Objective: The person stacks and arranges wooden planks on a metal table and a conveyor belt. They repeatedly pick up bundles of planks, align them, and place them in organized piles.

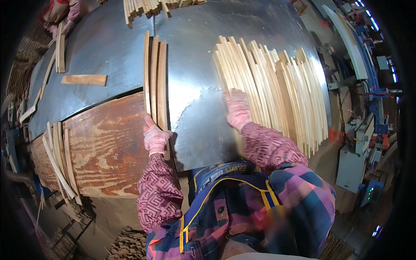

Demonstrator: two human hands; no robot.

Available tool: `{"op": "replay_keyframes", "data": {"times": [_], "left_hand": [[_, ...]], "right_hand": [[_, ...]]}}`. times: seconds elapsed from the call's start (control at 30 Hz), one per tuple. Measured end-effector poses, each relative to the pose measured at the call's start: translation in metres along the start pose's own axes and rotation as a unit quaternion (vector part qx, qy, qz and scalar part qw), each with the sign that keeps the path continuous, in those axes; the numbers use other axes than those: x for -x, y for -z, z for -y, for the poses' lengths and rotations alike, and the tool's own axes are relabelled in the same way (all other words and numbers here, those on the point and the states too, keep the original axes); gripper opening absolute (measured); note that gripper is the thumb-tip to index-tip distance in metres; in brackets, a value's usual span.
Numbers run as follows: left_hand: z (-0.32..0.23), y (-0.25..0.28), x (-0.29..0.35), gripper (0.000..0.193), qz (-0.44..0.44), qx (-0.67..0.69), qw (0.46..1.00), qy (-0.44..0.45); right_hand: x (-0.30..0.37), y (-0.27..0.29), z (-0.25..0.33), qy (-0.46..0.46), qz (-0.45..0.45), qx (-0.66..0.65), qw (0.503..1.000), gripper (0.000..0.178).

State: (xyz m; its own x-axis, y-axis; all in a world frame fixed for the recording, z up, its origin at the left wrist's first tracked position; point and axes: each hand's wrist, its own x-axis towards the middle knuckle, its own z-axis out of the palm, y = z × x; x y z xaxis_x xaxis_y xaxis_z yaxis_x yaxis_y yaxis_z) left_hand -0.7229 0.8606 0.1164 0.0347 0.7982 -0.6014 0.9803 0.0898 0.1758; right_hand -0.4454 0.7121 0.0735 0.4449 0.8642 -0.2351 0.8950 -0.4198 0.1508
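Three long wooden strips lie side by side on the metal tabletop, their far ends pointing away from me. Around their near end closes my left hand, in a pink-and-white knit glove, one finger stretched along the wood. My right hand, gloved alike, rests against the left edge of a wide row of pale wooden strips. Its fingertips are blurred, so their grip is hard to make out. Bare metal separates the two groups of strips.
A worn brown board adjoins the metal tabletop at left, with several loose strips on it. One short wood piece lies farther back. More strips sit at the far edge. Another person handles strips at far left. Machinery stands right.
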Motion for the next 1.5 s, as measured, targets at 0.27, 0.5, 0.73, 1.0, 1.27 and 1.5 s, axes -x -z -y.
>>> {"op": "replay_keyframes", "data": {"times": [0.27, 0.5, 0.73, 1.0, 1.27, 1.5], "left_hand": [[0.018, -0.014, -0.052, 0.068, -0.091, 0.033, 0.995, 0.036], [-0.033, -0.116, 0.044, 0.046, 0.026, 0.404, 0.913, -0.053], [-0.162, -0.19, 0.184, 0.054, 0.101, 0.606, 0.782, -0.103], [-0.331, -0.311, 0.314, 0.117, 0.168, 0.113, 0.957, -0.209], [-0.353, -0.322, 0.284, 0.115, 0.246, 0.109, 0.958, -0.105], [-0.424, -0.27, 0.229, 0.087, -0.029, 0.205, 0.963, -0.176]], "right_hand": [[0.02, -0.014, -0.027, -0.137, 0.018, -0.114, 0.984, 0.091], [0.06, 0.011, -0.098, -0.157, 0.061, -0.428, 0.888, 0.086], [0.112, -0.01, -0.33, -0.248, -0.246, -0.437, 0.829, 0.08], [0.152, -0.117, -0.66, -0.409, -0.157, -0.256, 0.862, 0.079], [0.127, -0.187, -0.705, -0.341, 0.119, -0.333, 0.871, 0.069], [0.07, -0.179, -0.712, -0.209, 0.074, -0.286, 0.932, 0.041]]}}
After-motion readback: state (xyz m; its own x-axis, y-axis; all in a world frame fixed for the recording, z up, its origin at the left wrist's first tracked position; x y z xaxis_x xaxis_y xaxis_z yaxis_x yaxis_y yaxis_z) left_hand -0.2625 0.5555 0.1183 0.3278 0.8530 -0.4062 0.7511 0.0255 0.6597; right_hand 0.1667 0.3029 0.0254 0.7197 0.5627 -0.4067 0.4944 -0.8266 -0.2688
